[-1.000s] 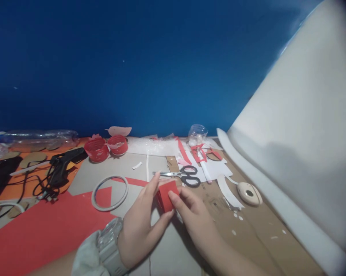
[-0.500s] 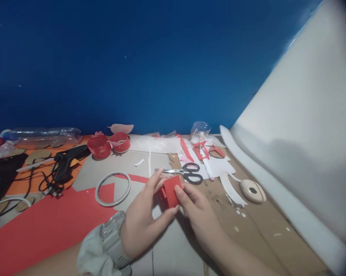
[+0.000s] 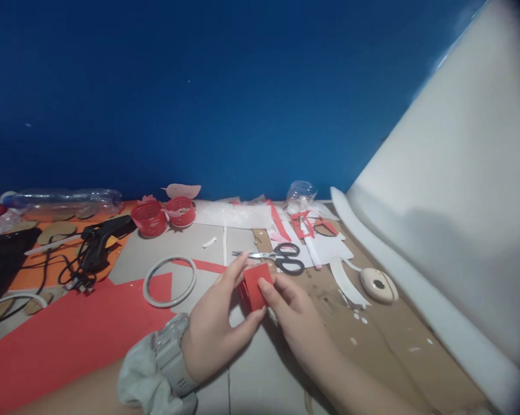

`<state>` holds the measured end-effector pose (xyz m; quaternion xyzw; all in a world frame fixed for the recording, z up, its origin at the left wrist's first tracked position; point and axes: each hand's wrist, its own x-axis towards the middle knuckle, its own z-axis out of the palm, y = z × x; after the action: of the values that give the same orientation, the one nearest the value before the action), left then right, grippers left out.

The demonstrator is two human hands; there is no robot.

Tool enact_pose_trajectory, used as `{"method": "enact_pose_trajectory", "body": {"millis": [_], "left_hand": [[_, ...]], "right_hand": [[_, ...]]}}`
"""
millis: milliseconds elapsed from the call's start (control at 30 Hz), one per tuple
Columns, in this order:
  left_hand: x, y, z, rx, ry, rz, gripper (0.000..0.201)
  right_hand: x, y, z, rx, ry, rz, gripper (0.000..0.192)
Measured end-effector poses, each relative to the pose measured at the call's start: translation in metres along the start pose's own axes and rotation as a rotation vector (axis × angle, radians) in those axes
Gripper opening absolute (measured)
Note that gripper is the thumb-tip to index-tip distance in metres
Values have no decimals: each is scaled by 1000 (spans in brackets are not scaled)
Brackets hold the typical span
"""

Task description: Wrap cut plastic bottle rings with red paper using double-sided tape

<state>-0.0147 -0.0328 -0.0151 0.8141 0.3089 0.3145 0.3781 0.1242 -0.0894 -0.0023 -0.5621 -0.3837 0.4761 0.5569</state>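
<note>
Between my hands is a small piece of folded red paper (image 3: 256, 286), held above the grey work surface. My left hand (image 3: 219, 325), with a grey watch and a scrunchie at the wrist, grips its left side and lower edge between fingers and thumb. On the right side, my right hand (image 3: 300, 317) pinches the paper, its thumb pressed on the front face. Just beyond the fingers lie scissors (image 3: 281, 256) with black handles, blades pointing left. A roll of tape (image 3: 170, 282) lies flat to the left, partly over a large red sheet (image 3: 82, 340).
Two red ring-shaped cups (image 3: 150, 218) stand near the blue wall. At left are a black glue gun (image 3: 96, 248) with its cord and a clear plastic bottle (image 3: 65, 202). Paper scraps (image 3: 329, 248) and a cream rounded device (image 3: 378, 285) lie at right, on cardboard (image 3: 398, 357).
The folded red paper has turned slightly in my hands and its folds sit closer together. My fingers stay in nearly the same place.
</note>
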Motion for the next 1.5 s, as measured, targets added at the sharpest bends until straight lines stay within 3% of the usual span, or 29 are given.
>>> {"method": "enact_pose_trajectory", "body": {"millis": [867, 1267, 1500], "left_hand": [[2, 3, 0, -19, -28, -9, 76], [2, 1, -2, -234, -57, -19, 83], [1, 4, -4, -237, -57, -48, 83]], "right_hand": [[0, 1, -1, -2, -35, -12, 25], [0, 2, -2, 5, -26, 7, 24], [-3, 2, 0, 65, -53, 37, 24]]}}
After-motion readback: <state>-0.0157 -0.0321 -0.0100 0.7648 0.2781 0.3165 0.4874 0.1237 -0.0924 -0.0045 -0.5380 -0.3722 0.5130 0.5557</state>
